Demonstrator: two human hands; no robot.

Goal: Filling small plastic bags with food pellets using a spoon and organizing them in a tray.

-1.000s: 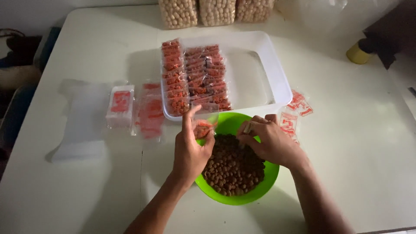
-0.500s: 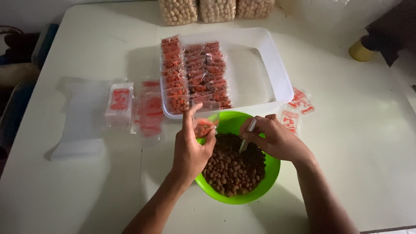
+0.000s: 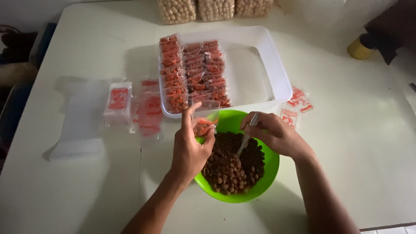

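Note:
A green bowl (image 3: 268, 180) full of brown coated nuts (image 3: 227, 171) sits near the table's front edge. My left hand (image 3: 189, 149) holds a small clear packet with red print (image 3: 203, 126) over the bowl's left rim. My right hand (image 3: 273, 134) grips a metal spoon (image 3: 243, 144) whose tip dips into the nuts. Just behind the bowl a white plastic tray (image 3: 277, 71) holds rows of filled packets (image 3: 190, 71) on its left side.
Stacks of empty red-printed packets (image 3: 149, 108) and a wrapped bundle (image 3: 118, 104) lie left of the tray. A few loose packets (image 3: 297, 106) lie to the right. Bags of pale nuts (image 3: 212, 8) stand at the far edge. A yellow container (image 3: 359, 50) is at far right.
My right hand has moved from the packet's mouth down toward the bowl, and the spoon now dips into the nuts. My left hand keeps the packet in place.

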